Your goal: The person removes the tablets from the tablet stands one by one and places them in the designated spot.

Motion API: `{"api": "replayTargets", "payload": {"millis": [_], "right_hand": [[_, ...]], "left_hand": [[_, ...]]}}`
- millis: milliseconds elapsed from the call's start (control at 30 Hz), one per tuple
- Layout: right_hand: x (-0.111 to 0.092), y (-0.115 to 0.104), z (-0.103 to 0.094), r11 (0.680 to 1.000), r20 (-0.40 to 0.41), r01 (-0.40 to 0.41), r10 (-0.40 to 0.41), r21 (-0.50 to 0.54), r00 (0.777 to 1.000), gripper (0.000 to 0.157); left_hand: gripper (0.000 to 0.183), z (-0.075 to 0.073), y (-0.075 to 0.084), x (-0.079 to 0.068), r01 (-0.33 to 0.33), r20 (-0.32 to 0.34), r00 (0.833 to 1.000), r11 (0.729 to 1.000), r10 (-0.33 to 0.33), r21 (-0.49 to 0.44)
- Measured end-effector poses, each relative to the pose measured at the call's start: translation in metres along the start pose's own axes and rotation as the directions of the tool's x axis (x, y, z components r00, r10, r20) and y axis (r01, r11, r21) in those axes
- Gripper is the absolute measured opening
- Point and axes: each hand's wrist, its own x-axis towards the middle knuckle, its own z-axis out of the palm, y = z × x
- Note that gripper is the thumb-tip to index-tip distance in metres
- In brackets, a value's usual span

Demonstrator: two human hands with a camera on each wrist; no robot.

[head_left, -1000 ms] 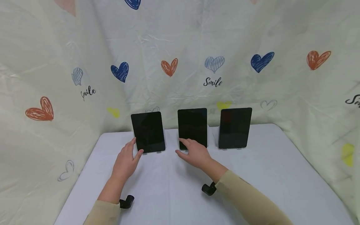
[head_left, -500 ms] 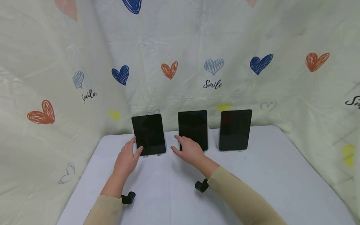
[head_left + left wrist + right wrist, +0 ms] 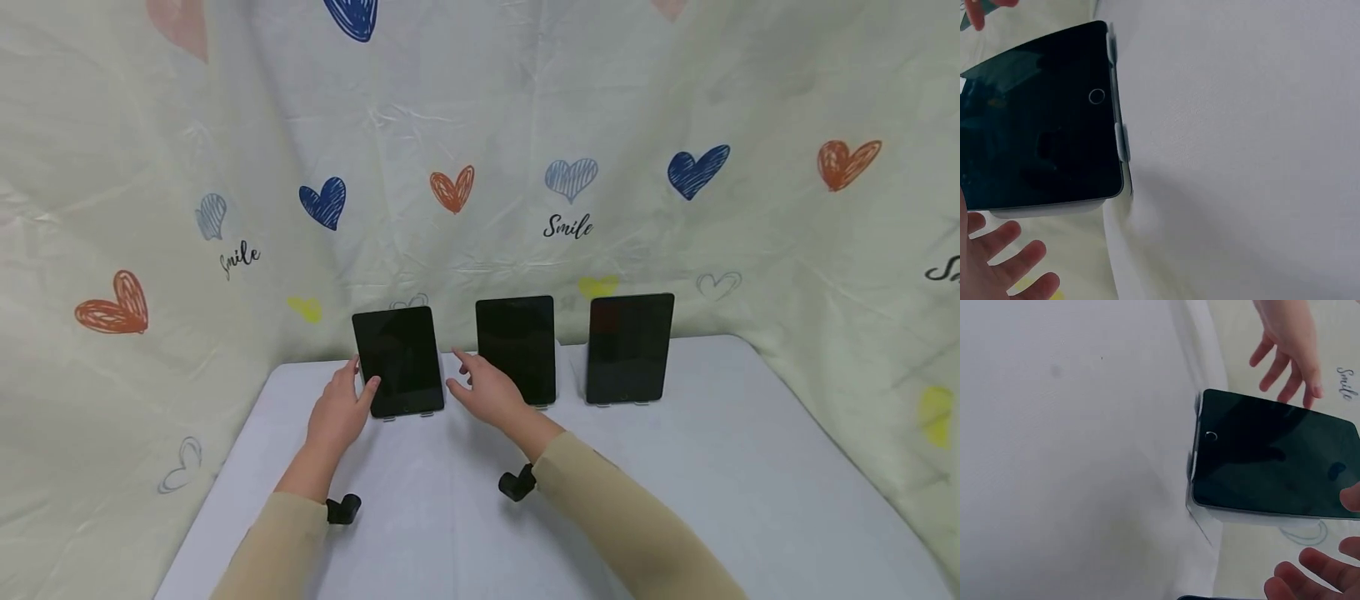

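Three black tablets stand propped in a row at the back of the table. My left hand (image 3: 335,412) is beside the left edge of the left tablet (image 3: 402,362), fingers spread; I cannot tell whether it touches. My right hand (image 3: 491,393) reaches between that tablet and the middle tablet (image 3: 519,337), covering the middle one's lower left corner. Its fingers are extended and hold nothing. In the right wrist view the right thumb (image 3: 1352,497) overlaps the left tablet's screen (image 3: 1260,462). Light clips of a stand (image 3: 1122,141) support the tablet's lower edge in the left wrist view.
The right tablet (image 3: 630,350) leans at the back right. A white cloth (image 3: 712,467) covers the table. Behind it hangs a pale curtain (image 3: 495,108) printed with hearts and words. Black wrist cameras (image 3: 517,483) hang below both wrists.
My right hand has moved left, from in front of the middle tablet toward the left tablet. The left hand has barely moved. The tablets stay in place while the head view shifts slightly.
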Motion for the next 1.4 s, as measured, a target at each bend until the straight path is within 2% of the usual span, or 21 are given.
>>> {"api": "replayTargets", "payload": {"millis": [267, 567, 933, 1100, 1200, 1400], "right_hand": [[0.015, -0.005, 0.005, 1.000, 0.033, -0.016, 0.015, 0.026, 0.999, 0.066], [0.027, -0.017, 0.010, 0.997, 0.050, -0.025, 0.022, 0.069, 0.999, 0.069], [0.033, -0.018, 0.014, 0.991, -0.006, 0.000, 0.000, 0.136, 1.000, 0.065], [0.033, -0.015, 0.022, 0.986, -0.074, 0.029, -0.017, 0.166, 0.997, 0.064], [0.032, -0.011, 0.028, 0.988, -0.125, 0.050, -0.032, 0.144, 0.992, 0.063], [0.030, -0.008, 0.036, 0.992, -0.229, 0.098, -0.076, 0.085, 0.971, 0.059]], "left_hand": [[0.083, -0.001, 0.002, 0.010, 0.032, 0.010, 0.999, 0.999, -0.032, -0.018], [0.084, 0.000, 0.002, 0.017, 0.004, 0.009, 1.000, 0.999, -0.003, -0.042], [0.082, 0.000, -0.002, 0.019, 0.006, 0.017, 1.000, 0.996, -0.005, -0.086], [0.074, 0.001, -0.008, 0.018, -0.039, -0.054, 0.998, 0.996, 0.034, -0.082], [0.067, 0.002, -0.011, 0.016, -0.067, -0.113, 0.992, 0.994, 0.058, -0.085], [0.053, 0.004, -0.013, 0.014, -0.070, -0.217, 0.975, 0.992, 0.046, -0.101]]}}
